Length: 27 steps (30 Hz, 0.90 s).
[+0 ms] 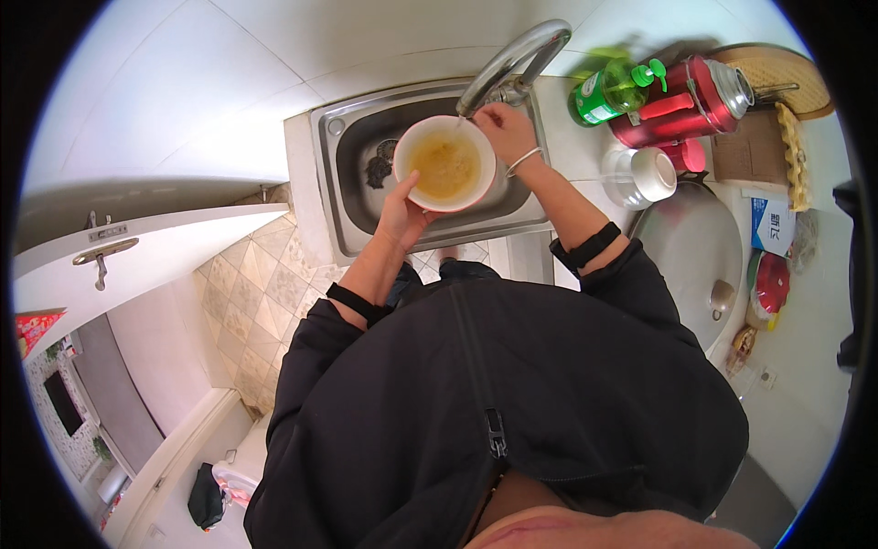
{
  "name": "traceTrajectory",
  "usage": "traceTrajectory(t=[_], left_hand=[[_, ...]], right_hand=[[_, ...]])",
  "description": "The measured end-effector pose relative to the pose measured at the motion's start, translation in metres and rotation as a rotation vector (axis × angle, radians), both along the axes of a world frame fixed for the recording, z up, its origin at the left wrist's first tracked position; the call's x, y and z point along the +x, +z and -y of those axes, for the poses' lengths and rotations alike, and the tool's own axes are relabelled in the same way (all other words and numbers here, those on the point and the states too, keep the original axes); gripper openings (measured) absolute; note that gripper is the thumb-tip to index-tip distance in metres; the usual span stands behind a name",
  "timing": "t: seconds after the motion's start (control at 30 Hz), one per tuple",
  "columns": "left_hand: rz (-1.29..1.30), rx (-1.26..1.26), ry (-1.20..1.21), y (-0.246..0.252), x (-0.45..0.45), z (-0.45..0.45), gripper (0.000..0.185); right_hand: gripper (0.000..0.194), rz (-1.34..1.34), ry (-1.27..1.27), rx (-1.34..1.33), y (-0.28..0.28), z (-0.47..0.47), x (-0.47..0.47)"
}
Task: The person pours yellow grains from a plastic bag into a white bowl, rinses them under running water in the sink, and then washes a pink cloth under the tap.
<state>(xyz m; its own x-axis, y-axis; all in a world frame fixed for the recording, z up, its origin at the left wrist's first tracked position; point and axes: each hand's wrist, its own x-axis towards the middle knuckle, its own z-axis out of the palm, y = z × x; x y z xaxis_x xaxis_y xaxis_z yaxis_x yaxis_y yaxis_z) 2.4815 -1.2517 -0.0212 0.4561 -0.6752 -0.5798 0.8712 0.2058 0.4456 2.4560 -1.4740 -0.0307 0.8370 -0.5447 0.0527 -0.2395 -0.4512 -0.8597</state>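
Note:
My left hand [406, 214] grips the near left rim of a white bowl [444, 165] with a reddish edge. Yellowish liquid fills part of the bowl, which is above the stainless steel sink [357, 209]. A thin stream of water falls into it from the curved metal faucet [514, 58]. My right hand [506, 130], with a bracelet at its wrist, is beside the spout near the bowl's right rim; its fingers are bent, and whether they hold anything cannot be told. A dark clump [377, 171] lies at the drain.
Right of the sink stand a green soap pump bottle [607, 92], a red thermos flask [679, 103] and a clear jar [627, 178]. Farther right are a cardboard box [749, 156] and a large round metal lid or pan [693, 254]. A door [171, 237] is at the left.

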Motion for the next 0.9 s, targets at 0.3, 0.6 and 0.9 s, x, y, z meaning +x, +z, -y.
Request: traceTrajectory(t=[0.3, 0.6, 0.9], left_hand=[[0.002, 0.011, 0.055, 0.002, 0.008, -0.002, 0.049], [0.013, -0.027, 0.074, 0.0, 0.016, -0.001, 0.049], [-0.001, -0.035, 0.053, 0.001, 0.012, 0.001, 0.048]], right_hand=[[0.034, -0.18, 0.29, 0.165, -0.107, 0.019, -0.009], [0.044, -0.2, 0.187, -0.023, -0.132, 0.043, -0.004], [0.041, 0.096, -0.012, -0.205, -0.01, 0.002, -0.042]])
